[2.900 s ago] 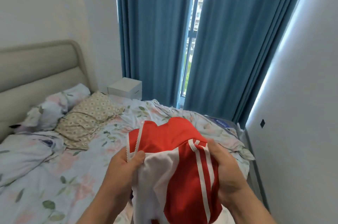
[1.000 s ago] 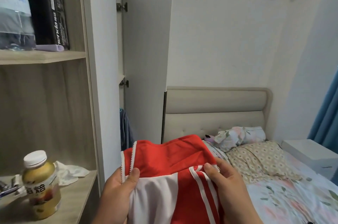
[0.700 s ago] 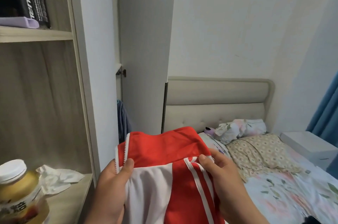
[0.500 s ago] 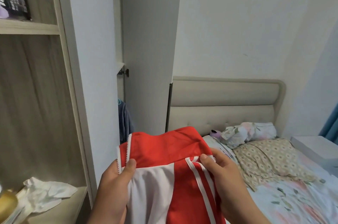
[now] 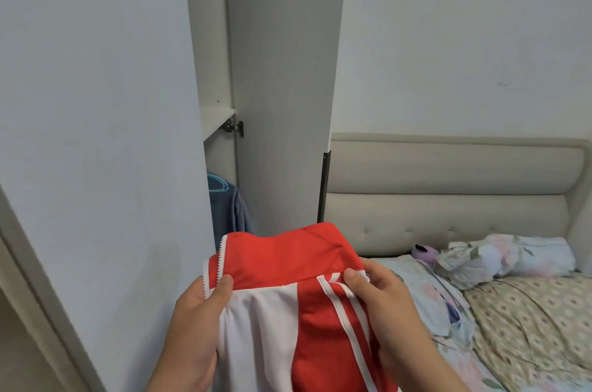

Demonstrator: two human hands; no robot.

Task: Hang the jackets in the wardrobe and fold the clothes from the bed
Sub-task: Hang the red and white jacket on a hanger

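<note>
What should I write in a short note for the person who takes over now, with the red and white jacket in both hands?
Left hand: grips the jacket at its zip edge, below the collar.
Right hand: pinches the striped shoulder.
Place: the jacket is held up in front of the open wardrobe; a teal hanger and a blue garment hang inside.
Done: the jacket is off the bed.
Left: put it on a hanger and hang it. Only bedding shows on the bed here.

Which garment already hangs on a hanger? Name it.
The blue garment inside the wardrobe, on a teal hanger. The red jacket shows no hanger; the left hand and right hand grip it near the collar.
</note>
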